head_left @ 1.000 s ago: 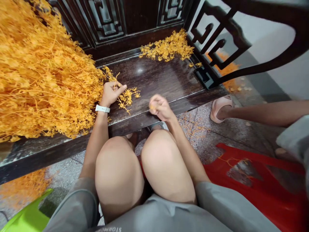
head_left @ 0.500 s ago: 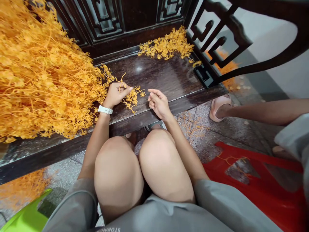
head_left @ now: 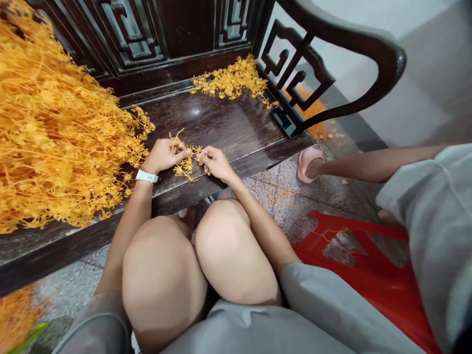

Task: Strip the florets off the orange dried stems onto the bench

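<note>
On the bench's (head_left: 236,123) left we see the orange heap (head_left: 66,142); near the bench's front, our left hand (head_left: 162,155) pinches a sprig (head_left: 183,168). Our right hand (head_left: 216,163), apart before, has reached it, fingers narrowed; whether they grip, we cannot tell.
</note>
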Motion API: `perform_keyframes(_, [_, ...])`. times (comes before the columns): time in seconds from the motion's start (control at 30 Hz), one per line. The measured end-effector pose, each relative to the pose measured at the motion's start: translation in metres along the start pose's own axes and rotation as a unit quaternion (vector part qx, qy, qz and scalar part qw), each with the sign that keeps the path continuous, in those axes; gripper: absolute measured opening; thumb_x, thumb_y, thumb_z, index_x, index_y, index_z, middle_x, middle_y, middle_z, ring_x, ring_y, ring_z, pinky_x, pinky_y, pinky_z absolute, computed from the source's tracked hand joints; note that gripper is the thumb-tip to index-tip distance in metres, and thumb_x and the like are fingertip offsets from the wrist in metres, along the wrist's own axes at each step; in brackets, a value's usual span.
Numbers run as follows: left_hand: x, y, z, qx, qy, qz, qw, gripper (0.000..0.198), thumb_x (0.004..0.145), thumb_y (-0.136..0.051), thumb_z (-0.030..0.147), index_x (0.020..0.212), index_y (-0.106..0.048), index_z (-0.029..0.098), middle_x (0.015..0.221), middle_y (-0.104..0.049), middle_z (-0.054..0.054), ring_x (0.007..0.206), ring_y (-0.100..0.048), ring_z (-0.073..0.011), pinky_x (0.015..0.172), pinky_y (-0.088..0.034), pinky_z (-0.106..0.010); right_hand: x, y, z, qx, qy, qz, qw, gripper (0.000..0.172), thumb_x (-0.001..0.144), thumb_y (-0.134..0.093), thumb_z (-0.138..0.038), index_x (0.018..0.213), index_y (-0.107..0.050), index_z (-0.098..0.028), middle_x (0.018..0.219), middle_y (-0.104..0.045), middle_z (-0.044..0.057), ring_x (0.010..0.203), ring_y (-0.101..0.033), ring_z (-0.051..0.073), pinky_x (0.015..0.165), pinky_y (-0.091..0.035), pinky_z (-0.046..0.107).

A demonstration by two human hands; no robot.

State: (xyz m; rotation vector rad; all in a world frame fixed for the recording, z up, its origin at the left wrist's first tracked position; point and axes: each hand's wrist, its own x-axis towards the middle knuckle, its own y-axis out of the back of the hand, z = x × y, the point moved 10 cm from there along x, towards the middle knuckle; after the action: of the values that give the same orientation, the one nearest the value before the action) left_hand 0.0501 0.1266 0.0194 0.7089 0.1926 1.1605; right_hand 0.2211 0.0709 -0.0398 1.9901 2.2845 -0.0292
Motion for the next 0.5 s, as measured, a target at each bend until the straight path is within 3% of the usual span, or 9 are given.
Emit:
perform_keyframes(0.13, [0.001,0.0,-0.001,0.035,-0.012,0.01,0.999,0.036,0.079,-0.085,0.055,0.071,-0.077,0.02,0.046,-0.044,0.006,0.046,-0.038,-0.012,0.053,-0.027,-0.03,-0.016,-0.012,-0.018,0.101,0.042,-0.117,0.987,0.057,0.087,-0.087,-0.069,0.092,-0.059,-0.02,0.077,-0.073,-0.002,0.046,-0.048,0.004,0.045,-0.035,0.018])
perform_keyframes(0.2, [0.002,-0.005,0.003,0.032,-0.02,0.007,0.999,0.034,0.081,-0.083,0.053,0.074,-0.078,0.02,0.046,-0.044,0.006,0.045,-0.038,-0.0118,0.053,-0.027,-0.03,-0.026,-0.026,-0.027,0.103,0.053,-0.226,0.967,0.06,0.083,-0.09,-0.07,0.089,-0.061,-0.018,0.073,-0.072,-0.002,0.051,-0.052,0.005,0.051,-0.04,0.017])
perform_keyframes(0.3, [0.003,-0.019,0.012,0.025,-0.03,-0.022,0.999,0.032,0.081,-0.081,0.052,0.077,-0.079,0.02,0.046,-0.043,0.006,0.045,-0.036,-0.0118,0.054,-0.028,-0.031,-0.043,-0.047,-0.033,0.085,0.052,-0.395,0.913,0.059,0.084,-0.092,-0.067,0.086,-0.067,-0.014,0.072,-0.073,0.001,0.063,-0.065,0.01,0.063,-0.05,0.021])
perform_keyframes(0.37, [0.003,-0.021,0.017,0.018,-0.033,-0.018,0.999,0.033,0.082,-0.081,0.052,0.076,-0.079,0.02,0.047,-0.042,0.006,0.045,-0.035,-0.0115,0.054,-0.028,-0.031,-0.045,-0.047,-0.034,0.092,0.052,-0.429,0.897,0.055,0.086,-0.093,-0.063,0.086,-0.068,-0.013,0.071,-0.073,0.001,0.063,-0.066,0.01,0.064,-0.051,0.021])
perform_keyframes(0.5, [0.004,-0.011,0.021,-0.004,-0.038,0.026,0.999,0.037,0.085,-0.079,0.056,0.074,-0.076,0.02,0.051,-0.042,0.005,0.049,-0.034,-0.0113,0.054,-0.026,-0.03,-0.036,-0.035,-0.034,0.146,0.057,-0.405,0.901,0.055,0.082,-0.096,-0.061,0.084,-0.067,-0.014,0.065,-0.069,-0.002,0.053,-0.059,0.007,0.055,-0.045,0.018])
